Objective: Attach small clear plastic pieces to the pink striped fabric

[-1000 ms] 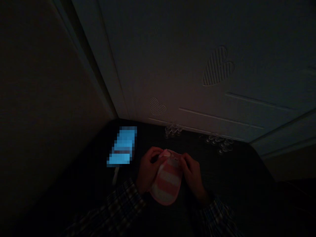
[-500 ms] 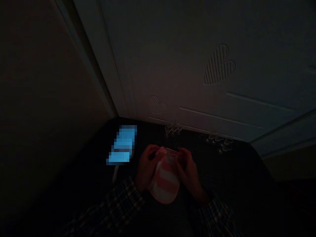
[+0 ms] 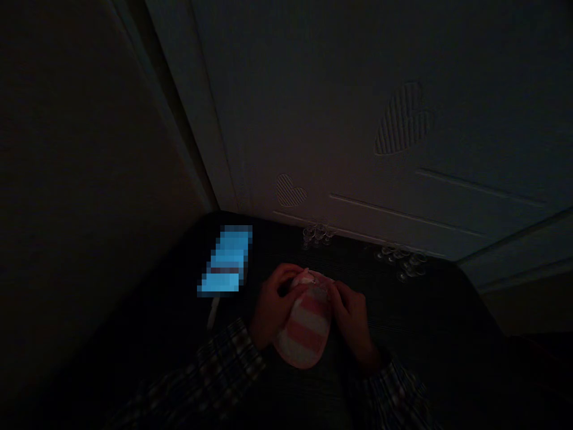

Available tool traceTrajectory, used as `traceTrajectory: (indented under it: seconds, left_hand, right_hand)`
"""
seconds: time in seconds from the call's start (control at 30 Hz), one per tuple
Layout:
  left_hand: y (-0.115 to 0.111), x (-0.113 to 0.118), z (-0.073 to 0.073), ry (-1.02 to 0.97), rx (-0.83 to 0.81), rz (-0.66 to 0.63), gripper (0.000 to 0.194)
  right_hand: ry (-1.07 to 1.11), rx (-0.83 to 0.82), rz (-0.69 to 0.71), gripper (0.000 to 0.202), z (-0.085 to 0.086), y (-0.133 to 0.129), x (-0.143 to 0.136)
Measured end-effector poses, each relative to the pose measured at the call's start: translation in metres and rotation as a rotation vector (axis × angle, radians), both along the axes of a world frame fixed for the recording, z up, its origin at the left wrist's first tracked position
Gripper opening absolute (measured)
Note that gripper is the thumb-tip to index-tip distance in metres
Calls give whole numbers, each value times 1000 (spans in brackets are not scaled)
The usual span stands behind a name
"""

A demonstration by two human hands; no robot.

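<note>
- The striped fabric piece, pink and white with a rounded lower end, is between the two hands, over the near-middle part of the worktop.
- Fingers of the left hand pinch its upper left edge; those of the right hand pinch its upper right edge.
- The worktop's back edge runs along a pale panel with raised hearts; its right edge slants away well apart from the right hand.
- A band of dark surface separates the hands from two clusters of small clear pieces, one behind the fabric and one farther right.
- Left of the left hand, the gap is narrower: a glowing screen (its display is pixelated) lies there, with a white strip below it.
- Darkness swallows the worktop's left and near edges.
- Both plaid sleeves fade into shadow; the fabric's top detail and some fingertips are hard to make out.
</note>
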State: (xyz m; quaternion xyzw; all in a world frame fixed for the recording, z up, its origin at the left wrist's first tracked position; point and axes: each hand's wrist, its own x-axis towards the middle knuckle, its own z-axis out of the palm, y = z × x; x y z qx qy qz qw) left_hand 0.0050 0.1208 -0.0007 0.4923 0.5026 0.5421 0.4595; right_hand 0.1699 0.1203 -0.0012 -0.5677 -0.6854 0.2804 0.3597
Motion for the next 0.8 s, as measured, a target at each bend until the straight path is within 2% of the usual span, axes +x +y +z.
traceTrajectory:
  seconds: [0.2,0.37,0.6,0.8]
  left_hand:
    - [0,-1,1,25,-12,-3,24]
    - [1,-1,-3,-29,-51,-5,29]
    - [3,-4,1,-73,-72,25,25]
    - [4,-3,2,-104,-84,32,25]
  right_hand:
    - [27,-30,29,33,1,0,0]
    - [157,-37,11,21,0,-3,-3]
    - [163,6,77,44,-2,-6,-5]
    - [100,-1,105,26,2,-6,-3]
